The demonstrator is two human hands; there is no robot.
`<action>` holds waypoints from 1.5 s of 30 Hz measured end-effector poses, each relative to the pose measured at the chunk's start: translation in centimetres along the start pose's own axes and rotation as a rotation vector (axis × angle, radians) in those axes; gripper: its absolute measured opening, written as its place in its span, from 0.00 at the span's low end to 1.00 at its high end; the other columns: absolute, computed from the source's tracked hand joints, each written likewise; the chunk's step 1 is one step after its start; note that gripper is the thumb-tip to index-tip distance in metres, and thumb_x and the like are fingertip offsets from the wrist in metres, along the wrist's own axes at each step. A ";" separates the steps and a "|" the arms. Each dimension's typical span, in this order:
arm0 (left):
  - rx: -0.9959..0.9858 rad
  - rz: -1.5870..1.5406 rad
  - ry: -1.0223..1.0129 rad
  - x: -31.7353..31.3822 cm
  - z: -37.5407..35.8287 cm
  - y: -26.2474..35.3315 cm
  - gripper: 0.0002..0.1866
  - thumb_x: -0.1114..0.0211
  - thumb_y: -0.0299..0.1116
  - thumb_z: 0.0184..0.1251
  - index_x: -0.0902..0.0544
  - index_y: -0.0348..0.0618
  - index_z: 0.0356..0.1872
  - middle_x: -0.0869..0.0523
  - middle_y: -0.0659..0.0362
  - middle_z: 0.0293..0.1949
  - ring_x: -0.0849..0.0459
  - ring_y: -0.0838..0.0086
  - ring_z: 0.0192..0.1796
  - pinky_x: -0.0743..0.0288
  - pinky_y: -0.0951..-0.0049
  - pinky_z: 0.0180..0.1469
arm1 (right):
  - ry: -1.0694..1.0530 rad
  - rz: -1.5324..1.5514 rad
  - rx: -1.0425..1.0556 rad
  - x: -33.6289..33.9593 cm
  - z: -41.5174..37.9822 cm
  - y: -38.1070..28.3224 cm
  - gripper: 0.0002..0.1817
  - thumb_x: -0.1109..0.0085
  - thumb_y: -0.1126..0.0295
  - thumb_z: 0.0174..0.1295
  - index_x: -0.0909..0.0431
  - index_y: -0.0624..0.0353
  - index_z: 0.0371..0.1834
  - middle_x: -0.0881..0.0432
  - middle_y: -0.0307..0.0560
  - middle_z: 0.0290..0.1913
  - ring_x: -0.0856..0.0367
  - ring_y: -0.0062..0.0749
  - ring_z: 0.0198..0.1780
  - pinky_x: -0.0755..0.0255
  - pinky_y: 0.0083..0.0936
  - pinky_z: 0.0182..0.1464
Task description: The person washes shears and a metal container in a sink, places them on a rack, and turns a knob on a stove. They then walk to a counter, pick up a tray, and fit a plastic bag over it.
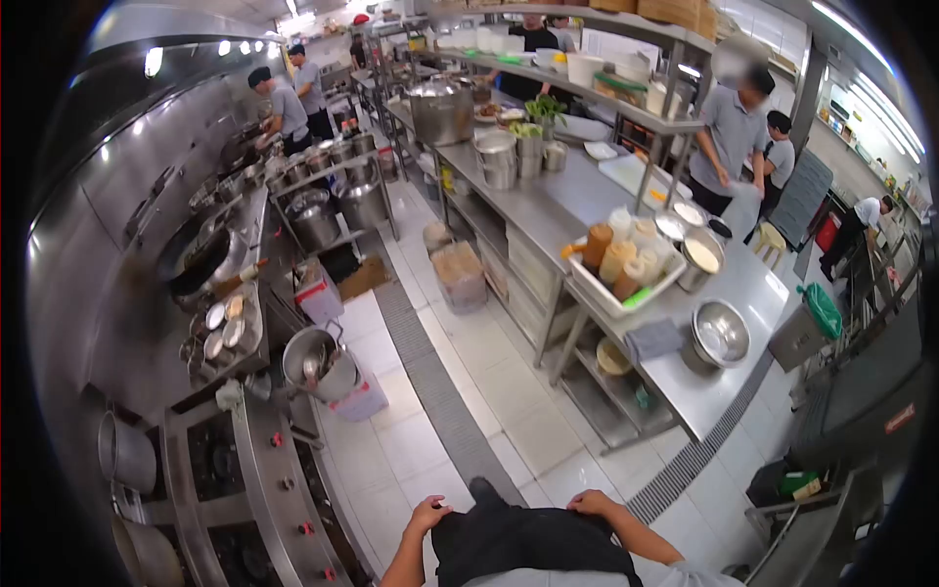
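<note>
A black apron (pixel 533 543) covers my front at the bottom of the view. My left hand (pixel 427 514) is closed at the apron's left edge, its fingertips pinching the cloth. On the other side, my right hand (pixel 593 503) has its fingers curled down onto the apron's right edge. The cloth spreads between the two hands. A dark shoe (pixel 481 487) pokes out beyond it, on the tiled floor (pixel 538 430).
To the left stands a gas stove (pixel 245 479) with pots. A steel pot (pixel 320 359) sits in the aisle. On the right, a steel worktable (pixel 719 391) carries a metal bowl (pixel 721 333) and a tray of sauce bottles (pixel 626 303). Several people work farther off.
</note>
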State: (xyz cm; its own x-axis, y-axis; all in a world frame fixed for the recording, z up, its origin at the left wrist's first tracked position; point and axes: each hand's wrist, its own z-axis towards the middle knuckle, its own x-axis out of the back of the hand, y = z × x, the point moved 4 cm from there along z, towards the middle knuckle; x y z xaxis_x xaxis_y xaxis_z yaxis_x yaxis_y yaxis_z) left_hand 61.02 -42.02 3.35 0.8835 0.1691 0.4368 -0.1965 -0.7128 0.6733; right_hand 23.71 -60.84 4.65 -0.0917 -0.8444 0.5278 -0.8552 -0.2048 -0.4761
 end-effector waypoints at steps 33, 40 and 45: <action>0.429 -0.450 0.035 15.1 34.7 14.7 0.14 0.41 0.34 0.59 0.24 0.42 0.45 0.20 0.57 0.41 0.21 0.70 0.42 0.28 0.66 0.41 | 0.248 0.146 0.699 51.4 36.3 -38.4 0.14 0.47 0.58 0.56 0.20 0.58 0.32 0.20 0.52 0.33 0.23 0.45 0.36 0.30 0.33 0.40; 0.338 -0.334 -0.138 18.2 51.2 14.3 0.12 0.42 0.33 0.59 0.24 0.44 0.43 0.20 0.57 0.39 0.20 0.70 0.39 0.27 0.65 0.37 | 0.202 0.253 0.405 55.8 38.9 -37.6 0.15 0.49 0.56 0.58 0.19 0.55 0.35 0.19 0.47 0.35 0.22 0.35 0.38 0.31 0.29 0.43; 0.279 -0.453 -0.063 28.8 60.0 25.0 0.12 0.43 0.33 0.59 0.28 0.53 0.44 0.21 0.61 0.37 0.20 0.69 0.31 0.29 0.65 0.25 | 0.640 0.457 0.321 65.2 38.6 -34.3 0.10 0.50 0.64 0.60 0.19 0.55 0.36 0.18 0.42 0.32 0.22 0.25 0.34 0.28 0.22 0.40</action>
State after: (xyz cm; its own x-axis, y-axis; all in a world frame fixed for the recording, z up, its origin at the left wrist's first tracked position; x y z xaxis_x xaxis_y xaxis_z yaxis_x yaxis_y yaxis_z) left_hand 107.02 -95.79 -3.04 0.8792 0.4665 0.0968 0.3231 -0.7332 0.5984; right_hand 66.78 -127.98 28.24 -0.7467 -0.4553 0.4849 -0.4865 -0.1234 -0.8649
